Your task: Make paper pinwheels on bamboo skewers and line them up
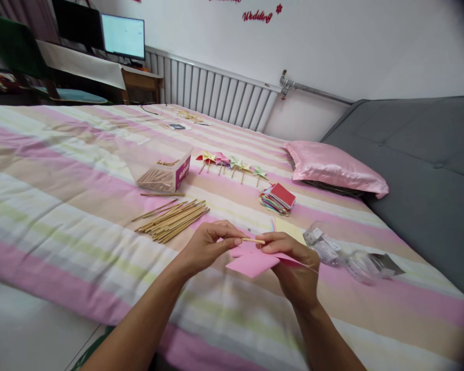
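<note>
My left hand (209, 246) pinches a thin wooden stick (254, 240) that points right, toward my right hand (292, 265). My right hand grips a folded pink paper piece (251, 263) and touches the stick's tip. Both hands hover just above the striped bedspread (62, 206). A pile of wooden sticks (174, 219) lies to the left of my hands. Several finished paper pinwheels (232, 165) on sticks lie in a row farther back. A stack of coloured paper squares (278, 199) sits beyond my right hand, and a yellow sheet (288, 226) lies just behind it.
A clear plastic box (160, 165) holding sticks stands behind the stick pile. Clear plastic wrappers (348, 255) lie to the right. A pink pillow (334, 167) rests by a grey sofa (429, 175). A radiator (216, 95) and a desk with a monitor (122, 36) stand at the back.
</note>
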`<state>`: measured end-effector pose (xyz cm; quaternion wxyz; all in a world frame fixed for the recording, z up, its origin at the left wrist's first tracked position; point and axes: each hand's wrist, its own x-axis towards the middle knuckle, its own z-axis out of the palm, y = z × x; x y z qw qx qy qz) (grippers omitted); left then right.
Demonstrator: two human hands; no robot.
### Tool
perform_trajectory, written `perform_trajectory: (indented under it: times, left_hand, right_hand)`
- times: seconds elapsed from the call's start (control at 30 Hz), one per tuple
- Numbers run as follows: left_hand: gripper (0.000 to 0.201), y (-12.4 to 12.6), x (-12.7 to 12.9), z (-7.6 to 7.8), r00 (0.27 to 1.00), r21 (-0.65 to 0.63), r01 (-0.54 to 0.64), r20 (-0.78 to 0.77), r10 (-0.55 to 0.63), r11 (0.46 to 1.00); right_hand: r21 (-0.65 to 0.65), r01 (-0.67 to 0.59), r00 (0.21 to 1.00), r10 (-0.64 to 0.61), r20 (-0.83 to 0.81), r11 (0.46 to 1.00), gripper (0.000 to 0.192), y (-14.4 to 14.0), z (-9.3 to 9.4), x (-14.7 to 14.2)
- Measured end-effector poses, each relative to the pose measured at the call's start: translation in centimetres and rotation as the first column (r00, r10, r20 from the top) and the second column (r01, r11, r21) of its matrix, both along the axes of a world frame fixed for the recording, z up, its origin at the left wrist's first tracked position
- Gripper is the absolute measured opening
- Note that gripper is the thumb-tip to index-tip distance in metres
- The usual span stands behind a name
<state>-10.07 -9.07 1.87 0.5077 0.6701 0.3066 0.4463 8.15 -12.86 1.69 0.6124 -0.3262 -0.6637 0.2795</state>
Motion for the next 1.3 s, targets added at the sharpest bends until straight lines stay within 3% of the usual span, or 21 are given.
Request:
perform_trajectory:
  times: [0.5, 1.3]
  left_hand:
    - [0.016, -0.07, 0.07, -0.16, 0.998, -0.027, 0.044, 0.035, -0.043, 0.999]
    - [0.015, -0.34, 0.34, 0.11, 0.996, -0.097, 0.045, 0.076, -0.038, 0.994]
  right_hand:
    - [0.025, 0.016, 1.000, -0.016, 0.008, 1.000, 0.013, -0.20, 0.24, -0.07]
    - [0.026, 0.032, 0.999, -0.032, -0.005, 0.999, 0.010, -0.09, 0.14, -0.25]
